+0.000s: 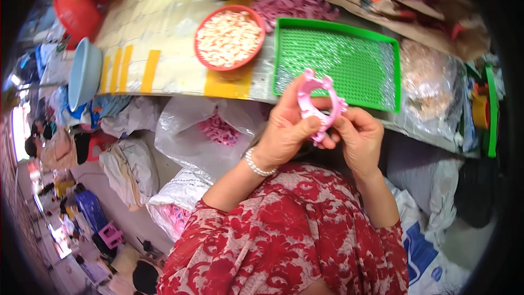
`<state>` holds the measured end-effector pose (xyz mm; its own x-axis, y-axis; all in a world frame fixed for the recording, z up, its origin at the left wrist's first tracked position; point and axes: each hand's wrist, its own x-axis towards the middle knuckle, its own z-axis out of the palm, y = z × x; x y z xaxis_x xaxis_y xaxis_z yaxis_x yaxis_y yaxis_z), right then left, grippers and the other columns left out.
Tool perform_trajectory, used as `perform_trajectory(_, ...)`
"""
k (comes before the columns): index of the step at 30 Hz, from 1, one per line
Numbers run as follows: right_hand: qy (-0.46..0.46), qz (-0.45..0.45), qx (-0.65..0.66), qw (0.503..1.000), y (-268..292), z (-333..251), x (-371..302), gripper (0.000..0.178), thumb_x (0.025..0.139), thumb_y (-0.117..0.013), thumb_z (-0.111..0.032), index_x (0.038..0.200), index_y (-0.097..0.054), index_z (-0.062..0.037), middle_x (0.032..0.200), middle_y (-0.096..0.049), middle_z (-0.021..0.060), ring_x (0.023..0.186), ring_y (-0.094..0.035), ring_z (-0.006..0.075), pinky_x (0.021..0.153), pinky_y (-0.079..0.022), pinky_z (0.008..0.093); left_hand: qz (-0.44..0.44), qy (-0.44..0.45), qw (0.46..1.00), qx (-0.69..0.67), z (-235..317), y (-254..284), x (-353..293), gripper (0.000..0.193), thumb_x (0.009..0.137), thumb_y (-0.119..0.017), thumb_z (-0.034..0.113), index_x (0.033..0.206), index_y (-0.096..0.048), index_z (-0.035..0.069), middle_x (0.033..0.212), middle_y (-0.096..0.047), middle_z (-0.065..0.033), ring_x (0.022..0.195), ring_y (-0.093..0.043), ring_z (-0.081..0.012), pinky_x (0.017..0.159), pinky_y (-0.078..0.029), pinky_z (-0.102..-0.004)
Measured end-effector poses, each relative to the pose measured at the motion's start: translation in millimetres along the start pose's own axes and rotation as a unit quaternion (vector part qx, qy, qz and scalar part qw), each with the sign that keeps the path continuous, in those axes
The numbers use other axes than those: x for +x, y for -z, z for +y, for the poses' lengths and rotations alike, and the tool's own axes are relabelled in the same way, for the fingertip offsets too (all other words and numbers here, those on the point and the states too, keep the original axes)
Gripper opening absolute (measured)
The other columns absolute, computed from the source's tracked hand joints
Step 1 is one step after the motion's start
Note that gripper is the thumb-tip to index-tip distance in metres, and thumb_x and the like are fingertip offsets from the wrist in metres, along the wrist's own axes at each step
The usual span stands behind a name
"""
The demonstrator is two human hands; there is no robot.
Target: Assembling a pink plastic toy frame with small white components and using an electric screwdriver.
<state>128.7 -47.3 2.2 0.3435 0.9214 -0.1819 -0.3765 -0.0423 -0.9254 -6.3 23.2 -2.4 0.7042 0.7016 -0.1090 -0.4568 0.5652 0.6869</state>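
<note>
A pink ring-shaped plastic part (307, 98) with small knobs round its rim is held up between my two hands, in front of the table's near edge. My left hand (286, 125), below a white beaded bracelet (256, 163), grips its left side with thumb and fingers. At its lower right side, my right hand (357, 136) pinches it with thumb and forefinger. Whether a smaller piece sits between those right fingertips is hidden. Just beyond the hands lies a green tray (397, 71) with a dotted mesh bottom.
A red bowl (197, 49) of small cream-coloured pieces (229, 38) stands left of the tray. Pink parts (295, 8) are heaped behind. Clear bags (431, 82) lie at right. Below the table edge, an open plastic bag (180, 136) contains pink pieces. A blue basin (84, 74) is at far left.
</note>
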Motion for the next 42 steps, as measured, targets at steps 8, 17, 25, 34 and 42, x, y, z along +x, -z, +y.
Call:
perform_trajectory(8,0.036,-0.006,-0.064,0.997,8,7,3,0.013,0.084,-0.065,-0.008,0.075,-0.06,-0.0002,0.068,-0.06,0.0011,0.055,-0.049,0.0047,0.05,-0.04,0.018,0.017,-0.08,0.991,0.102,-6,-3,-7,0.052,0.089,-0.059,0.011,0.132,-0.031,0.008,0.114,-0.054,-0.006,0.092,-0.055,-0.0095,0.072,-0.048,-0.0226)
perform_trajectory(17,0.132,-0.008,-0.211,0.968,-2,3,10,0.018,0.079,-0.072,-0.011,0.087,-0.059,-0.0006,0.082,-0.064,0.0054,0.071,-0.058,0.0093,0.059,-0.044,0.0201,0.113,-0.093,0.986,0.076,3,-2,-6,0.047,0.088,-0.059,0.007,0.129,-0.036,0.005,0.111,-0.057,-0.0106,0.094,-0.06,-0.015,0.075,-0.052,-0.0263)
perform_trajectory(25,0.398,-0.162,-0.506,0.748,-11,-34,27,0.092,0.055,-0.083,-0.019,0.132,-0.038,0.0014,0.137,-0.036,0.0233,0.121,-0.043,0.0361,0.099,-0.038,0.0422,0.091,-0.069,0.993,0.035,-3,-5,-3,0.046,0.09,-0.057,0.009,0.129,-0.032,0.006,0.108,-0.057,-0.0095,0.093,-0.06,-0.0148,0.075,-0.054,-0.0268)
perform_trajectory(34,0.352,-0.206,-0.481,0.776,-6,-25,29,0.093,0.055,-0.082,-0.016,0.133,-0.035,0.003,0.136,-0.037,0.0243,0.122,-0.043,0.0377,0.1,-0.039,0.0422,0.058,-0.019,0.998,0.019,3,-2,-10,0.05,0.089,-0.054,0.004,0.133,-0.029,0.007,0.114,-0.052,-0.0104,0.096,-0.058,-0.0143,0.081,-0.053,-0.029)
perform_trajectory(42,0.348,-0.197,-0.467,0.788,-2,-25,29,0.091,0.055,-0.083,-0.018,0.132,-0.038,0.0016,0.133,-0.04,0.0261,0.12,-0.045,0.0387,0.099,-0.04,0.042,0.061,-0.003,0.997,0.047,4,-4,-9,0.057,0.086,-0.055,-0.002,0.135,-0.027,0.007,0.118,-0.048,-0.0111,0.102,-0.054,-0.0162,0.085,-0.053,-0.0308)
